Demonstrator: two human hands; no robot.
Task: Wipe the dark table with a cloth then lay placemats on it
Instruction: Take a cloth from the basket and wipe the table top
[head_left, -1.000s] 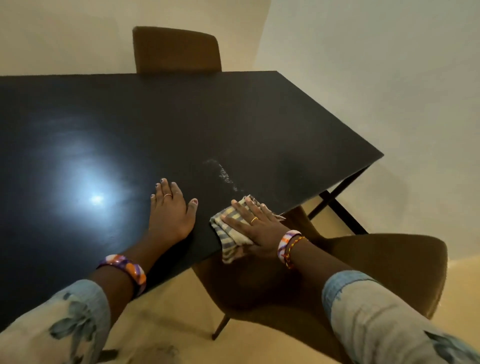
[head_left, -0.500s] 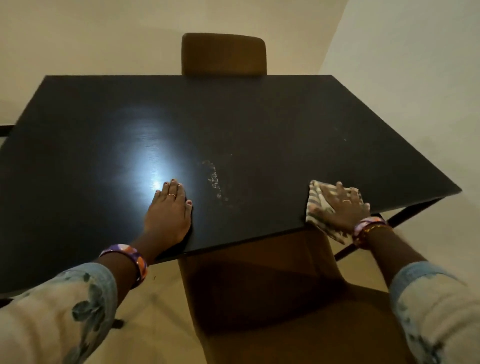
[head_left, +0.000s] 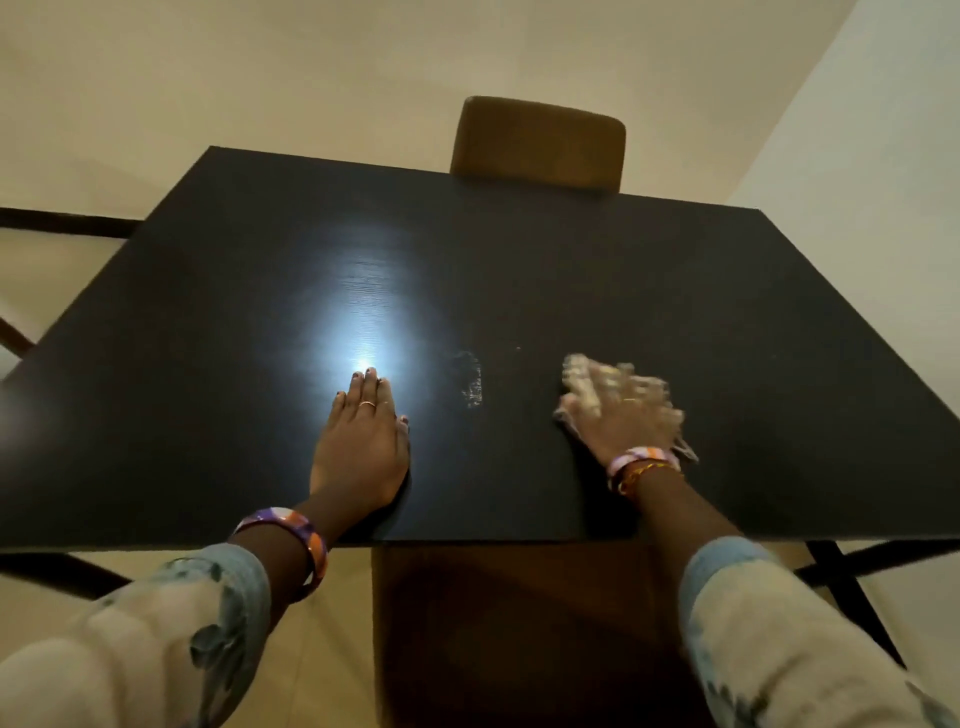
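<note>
The dark table (head_left: 571, 270) fills the middle of the head view. My left hand (head_left: 361, 436) lies flat on it near the front edge, fingers straight, below a bright light reflection. My right hand (head_left: 621, 415) presses a pale striped cloth (head_left: 574, 376) flat onto the table at the right; both are blurred by motion. The cloth shows at the fingertips and beside the wrist. A whitish smear (head_left: 471, 382) marks the surface between my two hands.
A brown chair (head_left: 540, 143) stands at the far side of the table. Another brown chair seat (head_left: 509, 623) sits under the near edge between my arms. Dark table legs (head_left: 841, 582) show at lower right. Cream walls rise behind and to the right.
My right hand has slid the cloth from the near right edge further onto the table and toward the smear. My left hand stays flat in place. The view has shifted.
</note>
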